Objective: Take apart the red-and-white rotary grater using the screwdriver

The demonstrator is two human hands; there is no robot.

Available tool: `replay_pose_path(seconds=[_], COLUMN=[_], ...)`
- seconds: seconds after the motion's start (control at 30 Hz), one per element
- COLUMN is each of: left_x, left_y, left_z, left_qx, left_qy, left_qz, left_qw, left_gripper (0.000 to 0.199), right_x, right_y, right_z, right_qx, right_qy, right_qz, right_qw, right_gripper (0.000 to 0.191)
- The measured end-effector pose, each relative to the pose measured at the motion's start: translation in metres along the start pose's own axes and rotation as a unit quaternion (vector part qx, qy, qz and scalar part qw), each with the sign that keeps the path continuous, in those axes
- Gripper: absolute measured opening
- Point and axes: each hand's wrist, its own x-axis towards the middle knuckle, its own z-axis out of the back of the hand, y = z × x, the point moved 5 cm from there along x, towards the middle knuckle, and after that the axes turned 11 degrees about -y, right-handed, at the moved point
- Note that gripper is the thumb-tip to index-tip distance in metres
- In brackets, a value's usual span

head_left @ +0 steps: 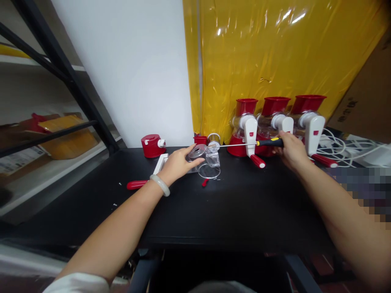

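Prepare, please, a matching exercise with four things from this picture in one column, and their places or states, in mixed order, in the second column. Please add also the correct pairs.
Things:
1. screwdriver
2. clear plastic housing
3. three crank machines
4. red round part

Places or states:
A. held by the left hand
B. at the back left, in front of the white panel
C. held by its handle in the right hand
D. in a row at the back right, in front of the yellow sheet

Right pairs: 1-C, 2-A, 3-D, 4-B
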Motion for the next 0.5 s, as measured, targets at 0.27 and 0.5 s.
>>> replay_pose_path(seconds=[0.27,0.5], left_x=[-0.0001,0.0], left_y=[0.0009,-0.0026], left_z=[0.0003,0.0017], left_qx=[0.012,0.012], left_qy=[-0.004,-0.003], left_qz=[0.004,0.003], left_qw=[1.0,1.0], left_gripper=[0.075,0.074], right_x=[-0.0079,-0.0035], right_y=[0.0011,0.0021], right_z=[-0.0051,-0.0026], right_qx=[0.09,0.095], right_qy=[-0.014,-0.008], right_qz=[-0.081,-0.044], right_qw=[0.993,0.994], right_gripper=[0.013,0.01])
